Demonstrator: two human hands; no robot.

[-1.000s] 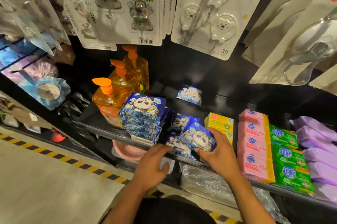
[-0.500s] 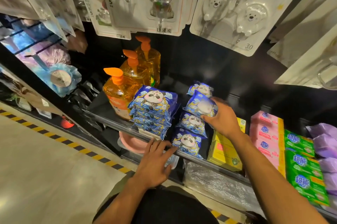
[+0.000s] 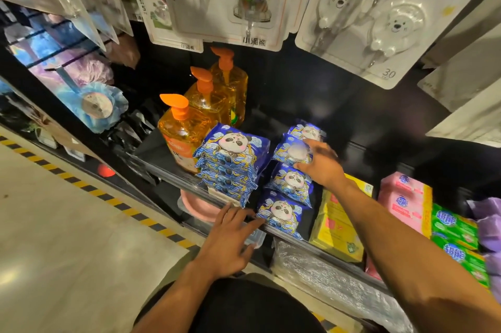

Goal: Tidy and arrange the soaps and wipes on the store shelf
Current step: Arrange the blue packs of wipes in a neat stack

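A stack of blue panda wipe packs [image 3: 233, 162] sits at the front of the black shelf [image 3: 151, 145]. To its right, single panda packs lie in a row running front to back. My right hand [image 3: 321, 163] holds the second pack from the back [image 3: 288, 151] by its right edge; that pack looks blurred. Behind it lies another pack [image 3: 307, 130], with two more packs [image 3: 290, 183] in front of it. My left hand [image 3: 230, 240] rests on the shelf's front rail, fingers straight, tips touching the front pack [image 3: 280, 210].
Three orange soap pump bottles [image 3: 187, 129] stand left of the wipes. Yellow soap boxes [image 3: 336, 227], pink soap bars [image 3: 404, 197], green soap bars [image 3: 452, 227] and purple packs [image 3: 488, 224] fill the shelf to the right. Carded hook packs [image 3: 366, 21] hang low overhead. A pink bowl [image 3: 198, 205] sits below.
My right hand lifted a panda pack from the front of the shelf and carried it back into the row. My left hand stayed on the front rail.
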